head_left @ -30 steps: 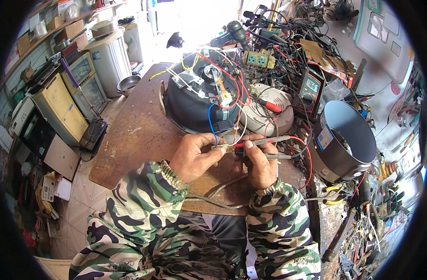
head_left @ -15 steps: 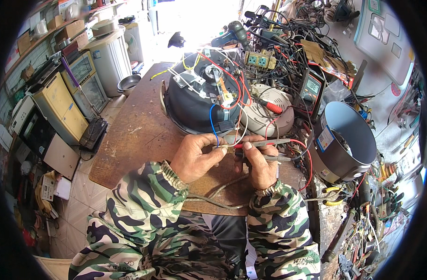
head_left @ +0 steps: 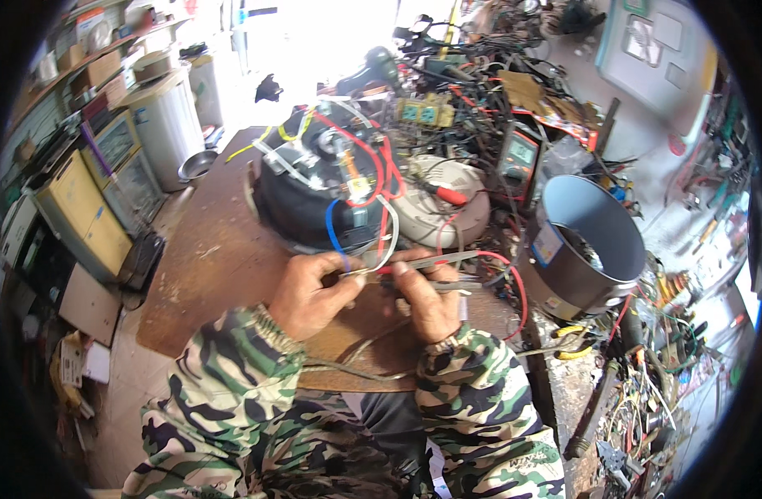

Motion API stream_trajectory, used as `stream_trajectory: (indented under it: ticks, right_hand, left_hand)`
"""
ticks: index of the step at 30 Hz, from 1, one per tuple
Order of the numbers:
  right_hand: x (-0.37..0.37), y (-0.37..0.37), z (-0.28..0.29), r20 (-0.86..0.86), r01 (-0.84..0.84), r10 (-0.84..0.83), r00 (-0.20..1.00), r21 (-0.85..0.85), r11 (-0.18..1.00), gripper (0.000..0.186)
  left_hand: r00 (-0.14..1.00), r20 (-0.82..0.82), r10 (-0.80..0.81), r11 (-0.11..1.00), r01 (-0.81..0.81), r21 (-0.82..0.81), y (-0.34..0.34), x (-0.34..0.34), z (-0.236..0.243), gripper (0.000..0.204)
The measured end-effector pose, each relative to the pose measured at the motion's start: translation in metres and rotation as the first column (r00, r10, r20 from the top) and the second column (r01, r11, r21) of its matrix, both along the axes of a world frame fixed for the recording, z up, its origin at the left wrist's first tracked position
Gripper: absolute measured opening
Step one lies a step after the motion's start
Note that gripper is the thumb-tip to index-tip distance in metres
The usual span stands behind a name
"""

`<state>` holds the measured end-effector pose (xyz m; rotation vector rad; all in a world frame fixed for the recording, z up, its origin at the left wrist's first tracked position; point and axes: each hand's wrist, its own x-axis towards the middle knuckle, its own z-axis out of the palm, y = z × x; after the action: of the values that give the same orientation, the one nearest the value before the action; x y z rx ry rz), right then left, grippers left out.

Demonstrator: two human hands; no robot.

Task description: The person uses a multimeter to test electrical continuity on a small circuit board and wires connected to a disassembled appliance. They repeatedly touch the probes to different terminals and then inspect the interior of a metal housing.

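Note:
A black domed appliance body stands on the bench with its wired underside up. My left hand is closed, thumb and finger pinching the end of a blue wire that comes from it. A white wire curves down into the gap between my hands; its end is hard to make out. My right hand is closed around two multimeter probes, one with a red lead. The grey probe shaft sticks out to the right above the second probe. The probe tips point toward the pinched wire.
A multimeter with a lit display stands behind at the right. Near it are a beige round cover and a grey cylindrical housing. Tangled cables and tools crowd the right side. A brown cord crosses the wooden bench front.
The whole view has shifted, so the bench and both hands sit further left in the picture, with some blur. Both hands keep their grips on the wire and the probes.

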<state>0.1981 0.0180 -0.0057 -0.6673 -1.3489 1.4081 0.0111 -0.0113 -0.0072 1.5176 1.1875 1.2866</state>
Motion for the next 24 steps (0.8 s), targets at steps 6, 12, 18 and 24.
stream_trajectory:
  ticks: [6,12,18,24]
  right_hand:
    - [0.0019,0.0040,-0.0050,-0.030,-0.043,0.043,0.999,-0.017,0.999,0.025]
    - [0.0035,0.0058,-0.0061,-0.019,-0.051,0.051,0.998,0.000,0.999,0.026]
    - [0.0023,0.0054,-0.0057,-0.025,-0.047,0.047,0.999,0.001,0.999,0.027]
    - [0.0030,0.0065,-0.0068,-0.022,-0.038,0.038,0.999,0.007,0.999,0.026]
  left_hand:
    - [0.998,0.066,-0.018,1.000,0.019,-0.016,-0.0034,0.0022,0.0061,0.019]
    - [0.998,0.051,-0.041,0.999,0.042,-0.015,-0.0027,0.0013,0.0059,0.018]
    - [0.997,0.060,-0.045,0.999,0.046,-0.019,-0.0031,-0.0003,0.0041,0.019]
    - [0.997,0.062,-0.051,0.998,0.052,-0.022,-0.0023,0.0009,0.0051,0.020]
